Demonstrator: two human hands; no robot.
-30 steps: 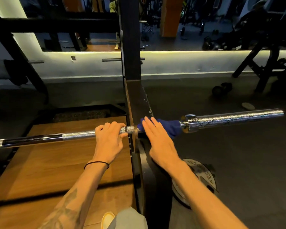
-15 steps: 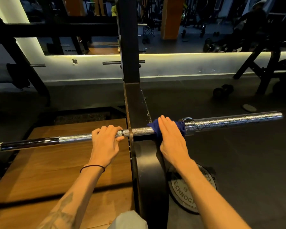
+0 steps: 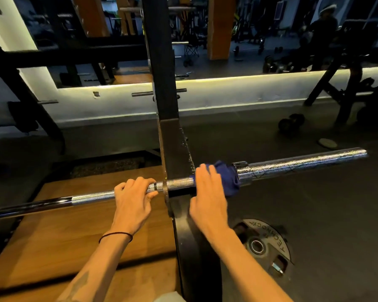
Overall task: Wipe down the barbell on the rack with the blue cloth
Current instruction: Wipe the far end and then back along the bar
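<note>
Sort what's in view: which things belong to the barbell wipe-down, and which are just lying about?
In use:
barbell
blue cloth
rack upright
left hand, gripping the bar
right hand, holding the cloth on the bar

Lying about:
weight plate on the floor
dumbbell
small disc

- Your landmark is the black rack upright; it carries the barbell across it.
- Left of the upright you see a wooden platform.
- Right of it, dark rubber floor holds a weight plate, with a dumbbell beyond.
</note>
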